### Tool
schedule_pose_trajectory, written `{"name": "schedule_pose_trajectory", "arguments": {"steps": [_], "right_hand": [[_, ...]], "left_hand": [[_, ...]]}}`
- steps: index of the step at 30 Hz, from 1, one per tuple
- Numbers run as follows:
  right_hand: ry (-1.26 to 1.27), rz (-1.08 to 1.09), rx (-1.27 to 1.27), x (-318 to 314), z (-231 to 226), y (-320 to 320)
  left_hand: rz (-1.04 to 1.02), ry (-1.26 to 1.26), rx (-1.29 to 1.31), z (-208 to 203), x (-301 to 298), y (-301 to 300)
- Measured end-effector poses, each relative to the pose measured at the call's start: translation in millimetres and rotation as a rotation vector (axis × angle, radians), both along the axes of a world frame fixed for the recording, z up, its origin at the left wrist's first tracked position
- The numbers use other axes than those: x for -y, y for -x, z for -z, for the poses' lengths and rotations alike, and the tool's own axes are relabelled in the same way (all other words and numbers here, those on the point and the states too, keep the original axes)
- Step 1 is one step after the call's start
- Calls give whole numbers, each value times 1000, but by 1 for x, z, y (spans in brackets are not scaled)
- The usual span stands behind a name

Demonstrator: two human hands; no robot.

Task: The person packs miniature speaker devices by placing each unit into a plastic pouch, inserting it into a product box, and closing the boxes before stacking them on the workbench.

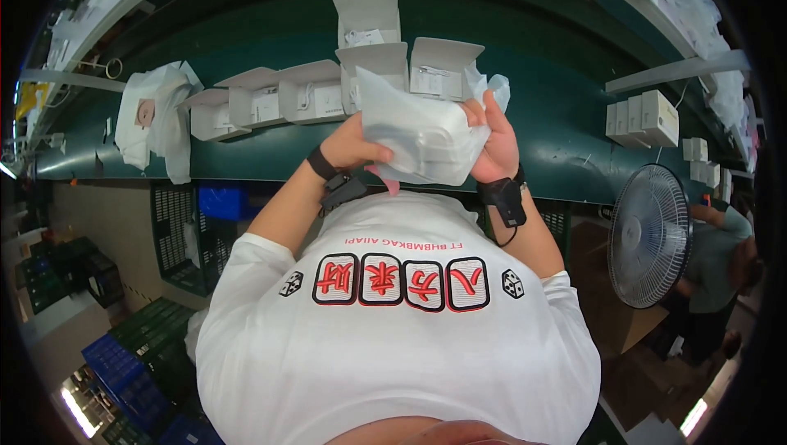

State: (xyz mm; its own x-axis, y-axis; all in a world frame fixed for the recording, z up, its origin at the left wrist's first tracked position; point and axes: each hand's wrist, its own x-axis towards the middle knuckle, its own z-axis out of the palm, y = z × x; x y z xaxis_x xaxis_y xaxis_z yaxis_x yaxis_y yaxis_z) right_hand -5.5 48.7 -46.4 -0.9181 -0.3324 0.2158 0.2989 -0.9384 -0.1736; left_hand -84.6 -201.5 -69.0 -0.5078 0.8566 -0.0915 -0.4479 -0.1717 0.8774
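In front of my chest, a translucent white plastic bag (418,138) is held up over the table's near edge. A rounded pale object shows dimly through it; its kind I cannot make out. My left hand (352,146) grips the bag's left side, thumb across the front. At its right side my right hand (496,146) holds the bag, fingertips at the upper edge and palm partly turned up. A small pink piece (385,179) hangs below the bag. Just beyond stand open white boxes (316,101), with cables and small white packets inside. The bag hides part of the middle box (373,64).
On the green table (566,133), white plastic bags (156,121) lie at the left. Small closed white boxes (643,120) stand at the right, near a fan (650,236). Crates (180,236) sit below the table. Another person (713,256) is at the far right.
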Motion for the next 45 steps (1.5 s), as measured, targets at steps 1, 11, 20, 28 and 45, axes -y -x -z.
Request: {"name": "schedule_pose_trajectory", "arguments": {"steps": [1, 11, 20, 28, 45], "right_hand": [[-1, 8, 3, -5, 3, -3], [-1330, -137, 256, 2, -9, -43], [-1874, 215, -51, 2, -29, -82], [-1427, 436, 441, -67, 12, -162], [-1322, 604, 645, -172, 41, -230]], "left_hand": [[31, 82, -204, -6, 2, 3], [243, 285, -1311, -74, -33, -11], [278, 384, -1041, -39, -56, -19], [-31, 790, -439, 63, -48, -3], [10, 501, -300, 101, -220, -63]]}}
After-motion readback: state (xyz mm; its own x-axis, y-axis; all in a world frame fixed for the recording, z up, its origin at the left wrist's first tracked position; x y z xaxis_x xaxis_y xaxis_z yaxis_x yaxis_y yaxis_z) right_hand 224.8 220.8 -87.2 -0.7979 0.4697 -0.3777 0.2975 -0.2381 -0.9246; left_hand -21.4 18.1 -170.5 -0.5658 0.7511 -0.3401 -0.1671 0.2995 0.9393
